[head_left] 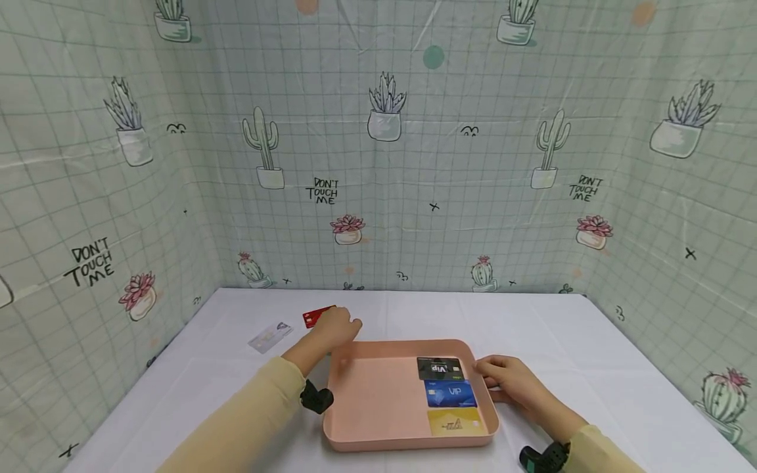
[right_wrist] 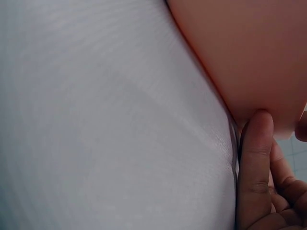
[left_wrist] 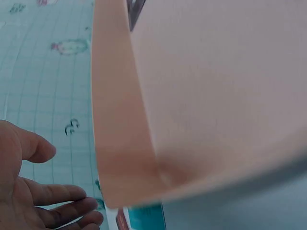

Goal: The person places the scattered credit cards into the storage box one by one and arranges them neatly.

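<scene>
My left hand [head_left: 337,326] reaches past the tray's far left corner and overlaps the right end of a red card [head_left: 311,318] on the table. In the left wrist view its fingers [left_wrist: 60,192] are parted and loosely bent, with nothing between them. A pale grey card [head_left: 270,337] lies left of the red one. The pink tray [head_left: 378,401] holds a black VIP card [head_left: 439,369], a blue VIP card [head_left: 451,394] and a yellow card [head_left: 455,422] in a column along its right side. My right hand [head_left: 510,381] grips the tray's right wall, a fingertip at the rim.
A white cloth [head_left: 568,341] covers the table beneath everything. Grid-patterned curtains [head_left: 384,157] with printed cacti enclose the back and both sides. Dark wrist devices [head_left: 317,397] sit on both forearms, the left one close beside the tray's left rim.
</scene>
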Tool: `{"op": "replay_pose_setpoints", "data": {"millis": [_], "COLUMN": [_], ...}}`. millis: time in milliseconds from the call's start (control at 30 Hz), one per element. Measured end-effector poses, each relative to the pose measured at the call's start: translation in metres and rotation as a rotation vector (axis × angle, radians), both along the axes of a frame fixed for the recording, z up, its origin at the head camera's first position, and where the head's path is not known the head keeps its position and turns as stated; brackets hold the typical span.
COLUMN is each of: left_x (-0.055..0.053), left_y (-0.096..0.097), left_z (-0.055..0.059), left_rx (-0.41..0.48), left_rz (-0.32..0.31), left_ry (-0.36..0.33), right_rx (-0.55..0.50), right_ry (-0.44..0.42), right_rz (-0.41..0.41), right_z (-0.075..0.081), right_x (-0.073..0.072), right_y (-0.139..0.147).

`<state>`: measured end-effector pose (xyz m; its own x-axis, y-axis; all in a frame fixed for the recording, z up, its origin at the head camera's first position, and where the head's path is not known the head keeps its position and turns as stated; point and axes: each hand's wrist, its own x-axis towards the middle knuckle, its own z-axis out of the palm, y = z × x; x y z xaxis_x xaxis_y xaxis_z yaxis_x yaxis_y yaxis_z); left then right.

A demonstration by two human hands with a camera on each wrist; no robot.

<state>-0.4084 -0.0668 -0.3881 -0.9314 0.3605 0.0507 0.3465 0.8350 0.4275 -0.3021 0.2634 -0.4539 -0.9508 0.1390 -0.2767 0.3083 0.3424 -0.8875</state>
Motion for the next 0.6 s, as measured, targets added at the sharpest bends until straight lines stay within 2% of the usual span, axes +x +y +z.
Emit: {"op": "replay_pose_setpoints", "data": {"millis": [233,333,500,600], "left_x": [-0.012,-0.015,-0.019,-0.02], "left_y": [-0.02,-0.026,-0.03,-0.03], "left_z": [-0.002,-0.008,-0.022,-0.03], "left_rx": [-0.086,-0.108,-0.217,-0.236], "left_rz": [0.095,0.13,0.151,0.171], "left_ry": [0.038,0.027,-0.029,-0.047], "right_rx": [-0.007,-0.002,-0.003,-0.003], "right_ry": [0.003,0.002,0.0,0.001], "right_rz": [0.002,-0.001,-0.003,-0.005], "right_z": [0.0,0.0,0.001,0.001], "right_x": [-0.001,-0.001,0.0,0.0], "right_y": [0.0,0.0,-0.001,-0.001]}}
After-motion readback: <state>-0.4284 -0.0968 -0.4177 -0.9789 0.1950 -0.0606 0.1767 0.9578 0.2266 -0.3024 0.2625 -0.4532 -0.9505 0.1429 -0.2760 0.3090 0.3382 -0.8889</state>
